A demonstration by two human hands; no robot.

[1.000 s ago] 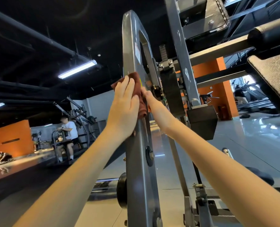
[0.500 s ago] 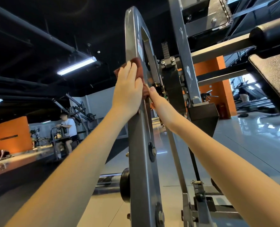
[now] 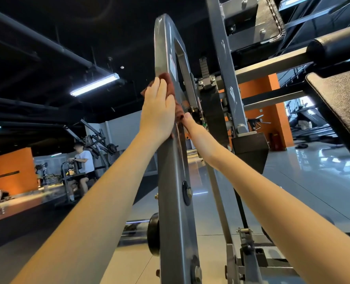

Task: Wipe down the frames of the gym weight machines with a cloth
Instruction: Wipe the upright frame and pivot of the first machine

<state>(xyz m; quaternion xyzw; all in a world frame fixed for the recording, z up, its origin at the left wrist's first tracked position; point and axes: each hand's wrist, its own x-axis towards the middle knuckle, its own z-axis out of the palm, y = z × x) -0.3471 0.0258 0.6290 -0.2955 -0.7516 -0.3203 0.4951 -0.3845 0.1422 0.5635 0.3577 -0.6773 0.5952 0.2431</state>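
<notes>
The left hand [image 3: 157, 111] lies flat against the near face of the grey frame upright [image 3: 174, 181]. Its fingers [image 3: 160, 89] are straight and held close together, and they point up along the metal. They press a reddish-brown cloth [image 3: 167, 79] onto the steel. The cloth shows above the fingertips and again as a bunched fold at the hand's right edge. It sits in the upper part of the upright, just below a white label [image 3: 172, 65] and below the rounded top corner of the frame. The left forearm rises steeply from the lower left of the view, with the wrist in line with the hand.

The right hand [image 3: 192, 128] reaches up along the far side of the same upright. Its tip meets the lower fold of the cloth where the cloth wraps the edge. Most of its fingers are hidden behind the frame and the cloth, so I cannot tell whether they are pinching the fabric or only touching it. The right forearm stretches from the lower right corner, long and nearly straight.

A bolt [image 3: 187, 192] sits lower on the upright. A black padded roller [image 3: 338, 48] crosses the upper right. A glossy floor [image 3: 313, 181] spreads behind, and a person [image 3: 84, 158] sits at a distant machine under a ceiling light [image 3: 94, 85].
</notes>
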